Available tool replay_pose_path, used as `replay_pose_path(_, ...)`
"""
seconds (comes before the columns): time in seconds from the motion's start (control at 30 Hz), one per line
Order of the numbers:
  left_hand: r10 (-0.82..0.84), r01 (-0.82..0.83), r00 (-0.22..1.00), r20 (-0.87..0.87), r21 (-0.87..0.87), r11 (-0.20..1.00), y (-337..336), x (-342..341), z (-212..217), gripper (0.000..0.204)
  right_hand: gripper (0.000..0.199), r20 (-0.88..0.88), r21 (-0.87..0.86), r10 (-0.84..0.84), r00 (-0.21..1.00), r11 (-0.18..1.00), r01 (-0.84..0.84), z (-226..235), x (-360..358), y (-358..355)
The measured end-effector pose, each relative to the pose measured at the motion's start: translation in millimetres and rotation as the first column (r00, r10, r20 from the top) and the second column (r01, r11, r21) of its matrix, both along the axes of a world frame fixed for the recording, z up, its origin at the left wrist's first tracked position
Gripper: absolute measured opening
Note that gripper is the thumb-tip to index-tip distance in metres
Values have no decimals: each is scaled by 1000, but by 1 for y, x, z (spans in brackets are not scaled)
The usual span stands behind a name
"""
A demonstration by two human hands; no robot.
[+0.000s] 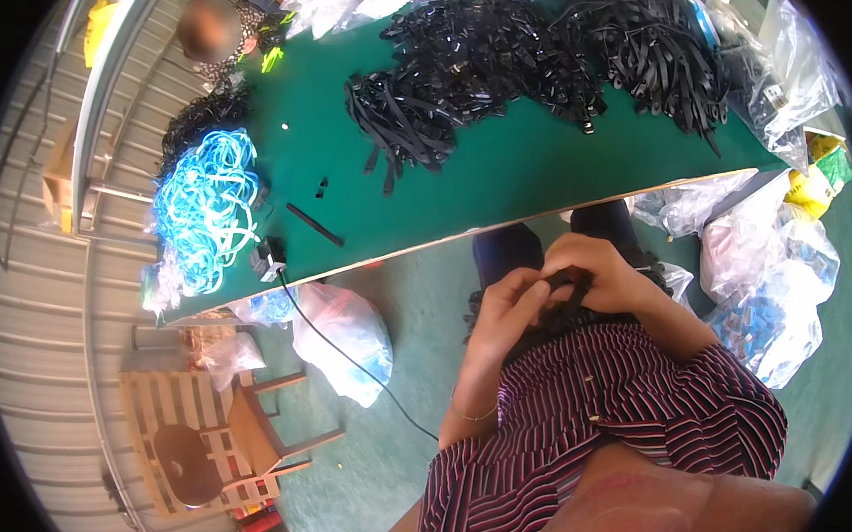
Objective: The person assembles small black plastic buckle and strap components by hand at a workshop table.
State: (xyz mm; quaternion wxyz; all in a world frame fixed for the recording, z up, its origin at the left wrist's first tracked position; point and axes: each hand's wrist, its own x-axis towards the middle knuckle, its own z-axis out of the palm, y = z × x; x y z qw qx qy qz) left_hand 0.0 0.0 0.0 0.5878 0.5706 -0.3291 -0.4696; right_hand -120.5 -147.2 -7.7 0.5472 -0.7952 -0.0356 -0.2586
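Note:
Over my lap, just off the front edge of the green table, both hands are closed on a black strap. My left hand pinches it with thumb and fingers, while my right hand curls round its upper part. The strap bends between them, and fingers hide some of it. More dark straps show around my lap, partly covered by my arms. On the tabletop, a short black strip lies alone near small black pieces.
Heaps of black straps cover the far side. Blue and white cords are piled at left, by a small black box with a cable. Filled plastic bags stand below the table. Another person is at the far left corner.

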Motion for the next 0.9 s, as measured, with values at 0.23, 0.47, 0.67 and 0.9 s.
replay_pose_path(0.23,29,-32,998,63,52,998,6,6,-14,16,25,-36,-57,-50,998,997,48,0,8,5)
replay_pose_path(0.47,62,-85,982,-177,-125,988,12,2,-15,16,24,-78,189,-20,997,981,34,0,5,10)
replay_pose_path(0.67,71,-108,966,-247,-140,984,-1,4,-12,21,23,-80,319,-36,996,946,60,0,9,7)
replay_pose_path(0.9,106,-212,931,-348,-280,936,-14,9,-1,21,23,20,293,-60,998,955,52,9,14,-2)
